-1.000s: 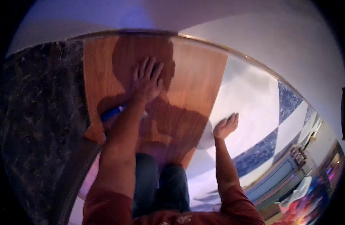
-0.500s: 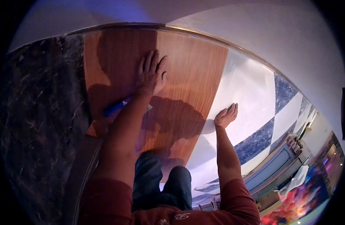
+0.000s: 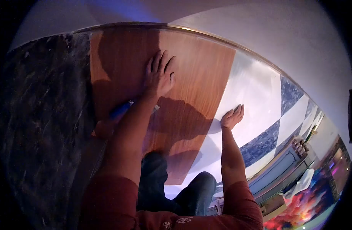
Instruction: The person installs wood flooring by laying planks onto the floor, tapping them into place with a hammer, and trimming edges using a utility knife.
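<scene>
My left hand point(image 3: 160, 76) lies flat with fingers spread on a brown wood-grain sheet point(image 3: 195, 80). Beneath my left forearm is a blue-handled tool point(image 3: 121, 109) on the sheet; the forearm hides its middle, and its kind is unclear. My right hand point(image 3: 232, 117) rests on the glossy white surface point(image 3: 256, 88) just right of the sheet's edge. Its fingers are stretched out and close together, with nothing visible in them. Shadows of my head and arms fall across the sheet.
Dark marbled surface point(image 3: 45, 115) borders the sheet on the left. A thin trim strip point(image 3: 199, 31) runs along the top, below a pale wall point(image 3: 260, 27). Blue-grey marbled patches point(image 3: 260, 138) cross the white. A light-blue cabinet point(image 3: 275, 168) and a colourful picture point(image 3: 302, 203) stand lower right.
The wood-grain sheet has slid slightly right, with the blue-handled tool and my left hand. My right knee has swung to the right. My right hand has barely moved.
</scene>
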The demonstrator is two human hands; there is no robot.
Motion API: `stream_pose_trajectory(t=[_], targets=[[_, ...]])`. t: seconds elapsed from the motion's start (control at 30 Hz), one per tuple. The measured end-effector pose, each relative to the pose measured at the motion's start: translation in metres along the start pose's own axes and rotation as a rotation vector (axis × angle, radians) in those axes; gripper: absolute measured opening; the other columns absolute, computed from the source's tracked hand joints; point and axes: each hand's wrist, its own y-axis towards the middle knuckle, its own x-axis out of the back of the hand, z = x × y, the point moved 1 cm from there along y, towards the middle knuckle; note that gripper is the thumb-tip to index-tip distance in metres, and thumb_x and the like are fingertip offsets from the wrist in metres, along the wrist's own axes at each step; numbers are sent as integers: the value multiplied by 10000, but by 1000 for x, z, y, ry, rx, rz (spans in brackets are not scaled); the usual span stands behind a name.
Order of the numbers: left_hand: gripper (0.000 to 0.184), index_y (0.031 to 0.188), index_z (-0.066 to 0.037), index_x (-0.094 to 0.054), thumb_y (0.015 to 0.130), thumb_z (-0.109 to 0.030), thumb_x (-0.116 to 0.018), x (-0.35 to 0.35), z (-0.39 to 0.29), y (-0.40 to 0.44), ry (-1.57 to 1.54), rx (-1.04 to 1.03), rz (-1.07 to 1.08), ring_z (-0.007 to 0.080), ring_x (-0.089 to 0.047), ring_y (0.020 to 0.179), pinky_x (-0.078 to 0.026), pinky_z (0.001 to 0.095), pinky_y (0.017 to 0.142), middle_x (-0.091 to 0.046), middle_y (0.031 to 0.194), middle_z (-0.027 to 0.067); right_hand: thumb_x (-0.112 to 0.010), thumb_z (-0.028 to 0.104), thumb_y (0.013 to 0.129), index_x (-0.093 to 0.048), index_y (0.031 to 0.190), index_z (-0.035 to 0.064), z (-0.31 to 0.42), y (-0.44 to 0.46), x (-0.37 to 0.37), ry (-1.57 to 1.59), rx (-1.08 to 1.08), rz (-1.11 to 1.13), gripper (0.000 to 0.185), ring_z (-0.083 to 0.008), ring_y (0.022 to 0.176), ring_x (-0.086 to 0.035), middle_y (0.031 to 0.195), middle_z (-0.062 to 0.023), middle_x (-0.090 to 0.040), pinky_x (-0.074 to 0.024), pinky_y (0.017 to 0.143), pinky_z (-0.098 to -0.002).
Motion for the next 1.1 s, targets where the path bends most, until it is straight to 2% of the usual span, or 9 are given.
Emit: stream_pose_trajectory(t=[0.23, 0.67, 0.73, 0.8, 0.87, 0.9, 0.93, 1.0, 1.1], targets=[[731, 1572, -210, -479, 894, -395, -681, -15, -6, -9, 109, 25, 3, 326, -227, 1584, -191, 576, 1260, -312, 1696, 112, -394, 343, 1091, -461, 1498, -39, -4, -2, -5, 15, -2, -31, 562, -455, 1432, -430, 1554, -276, -459, -314, 1196, -565], [609, 1520, -229, -547, 929, -356, -620, -50, 7, -9, 52, -196, -444, 392, -364, 1505, -237, 648, 1204, -434, 1619, 158, -412, 325, 1053, -453, 1529, 8, -18, -13, -12, 51, -67, 10, 573, -425, 1472, -362, 1620, -228, -397, -246, 1226, -569], [640, 1583, -85, -432, 1012, -359, -530, -48, 9, -12, 89, -256, -405, 447, -279, 1536, -225, 639, 1223, -317, 1675, 222, -405, 326, 1055, -419, 1553, 6, -24, -13, -13, 46, -39, 50, 592, -415, 1505, -330, 1642, -228, -367, -214, 1250, -558], [655, 1597, -85, -421, 1020, -379, -522, -47, 4, -15, 182, -140, -307, 431, -256, 1557, -213, 639, 1230, -300, 1692, 216, -457, 353, 1066, -407, 1576, 49, -35, -9, 3, -12, -2, 208, 596, -371, 1546, -319, 1673, -207, -334, -238, 1253, -571], [692, 1612, -88, -402, 1009, -403, -532, -22, -6, -23, 108, -114, -145, 408, -250, 1569, -206, 635, 1235, -290, 1705, 207, -517, 340, 1054, -432, 1567, 76, -27, -2, 46, -85, -6, 473, 583, -361, 1522, -374, 1663, -208, -350, -276, 1232, -591], [782, 1639, -123, -363, 974, -461, -595, -56, -2, -20, 452, -120, -354, 374, -233, 1586, -212, 619, 1244, -270, 1722, 180, -570, 318, 1034, -467, 1542, 78, -20, -14, 68, -10, 33, 377, 572, -363, 1503, -407, 1656, -211, -361, -288, 1221, -601], [662, 1563, -147, -472, 962, -398, -594, -64, -10, -31, 334, -7, -32, 391, -308, 1537, -218, 631, 1233, -373, 1646, 193, -596, 318, 1024, -501, 1517, 88, -6, -26, 102, 87, 69, 337, 552, -377, 1501, -405, 1650, -208, -372, -283, 1223, -600], [536, 1462, -128, -597, 962, -322, -580, -79, -23, -87, 425, -132, 312, 414, -376, 1490, -219, 645, 1227, -483, 1556, 225, -607, 308, 1028, -525, 1494, 104, 6, -81, 170, 198, 176, 295, 515, -403, 1499, -401, 1645, -213, -380, -277, 1212, -625], [608, 1533, 29, -443, 1011, -267, -544, -20, -85, -259, 142, -271, 151, 359, -343, 1528, -236, 532, 1271, -363, 1661, 194, -620, 241, 1005, -561, 1454, 89, 27, -176, 348, 248, 241, 406, 478, -403, 1481, -428, 1610, -223, -436, -255, 1210, -633]])
